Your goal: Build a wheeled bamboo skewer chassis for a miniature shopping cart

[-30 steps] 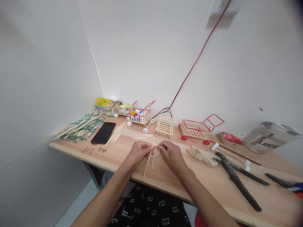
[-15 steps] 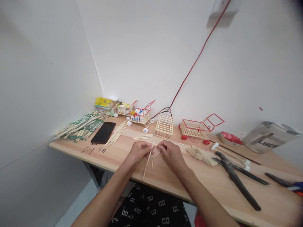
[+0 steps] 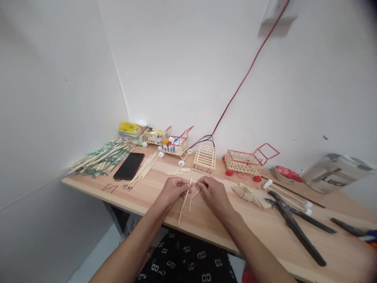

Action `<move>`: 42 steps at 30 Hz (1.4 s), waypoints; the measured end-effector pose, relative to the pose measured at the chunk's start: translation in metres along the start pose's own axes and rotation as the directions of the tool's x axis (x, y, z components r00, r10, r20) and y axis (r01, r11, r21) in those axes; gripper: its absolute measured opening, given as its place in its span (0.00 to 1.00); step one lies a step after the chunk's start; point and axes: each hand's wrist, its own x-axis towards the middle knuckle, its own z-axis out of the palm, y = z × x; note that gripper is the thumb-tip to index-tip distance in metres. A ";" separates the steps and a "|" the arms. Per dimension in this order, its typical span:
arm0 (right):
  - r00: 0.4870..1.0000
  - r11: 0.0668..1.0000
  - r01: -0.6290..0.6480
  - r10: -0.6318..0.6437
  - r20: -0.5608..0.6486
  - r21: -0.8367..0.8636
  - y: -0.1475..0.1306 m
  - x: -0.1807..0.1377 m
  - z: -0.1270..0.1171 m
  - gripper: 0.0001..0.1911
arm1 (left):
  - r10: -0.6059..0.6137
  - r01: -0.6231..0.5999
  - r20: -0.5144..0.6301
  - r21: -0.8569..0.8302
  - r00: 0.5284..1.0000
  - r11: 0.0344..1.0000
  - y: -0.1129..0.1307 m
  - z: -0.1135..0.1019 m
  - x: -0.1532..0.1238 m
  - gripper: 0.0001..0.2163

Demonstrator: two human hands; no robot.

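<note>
My left hand (image 3: 173,190) is closed in a pinch on a long thin wooden stick (image 3: 183,206), which slants down toward the table's front edge. Close beside it, the pinched fingers of my right hand (image 3: 213,194) hold a short wooden stick (image 3: 194,194). Another short piece (image 3: 190,205) hangs or lies below that one; whether they are joined I cannot tell. Just beyond my hands lie several short cut sticks (image 3: 178,171) and a bare stick frame (image 3: 204,158) with slatted sides.
Small stick carts (image 3: 174,147) stand along the wall, and a red-trimmed cart (image 3: 243,162) is right of them. Left are a phone (image 3: 129,166) and wrapped chopsticks (image 3: 100,157). Right are black pliers (image 3: 297,228), a bowl of red paint (image 3: 288,174) and a tin (image 3: 335,175).
Both hands keep nearly the same place and grip on the sticks. The whole view has shifted very slightly.
</note>
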 end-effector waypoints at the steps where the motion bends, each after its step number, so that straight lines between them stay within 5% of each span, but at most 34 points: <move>1: 1.000 1.000 0.002 -0.002 0.002 0.001 0.000 0.000 0.000 0.08 | 0.001 -0.001 0.000 0.002 1.000 1.000 0.000 0.000 0.000 0.10; 42: 1.000 1.000 -0.011 0.011 -0.009 -0.011 0.001 0.001 0.002 0.08 | 0.004 -0.004 0.009 0.017 1.000 1.000 0.001 0.001 0.000 0.11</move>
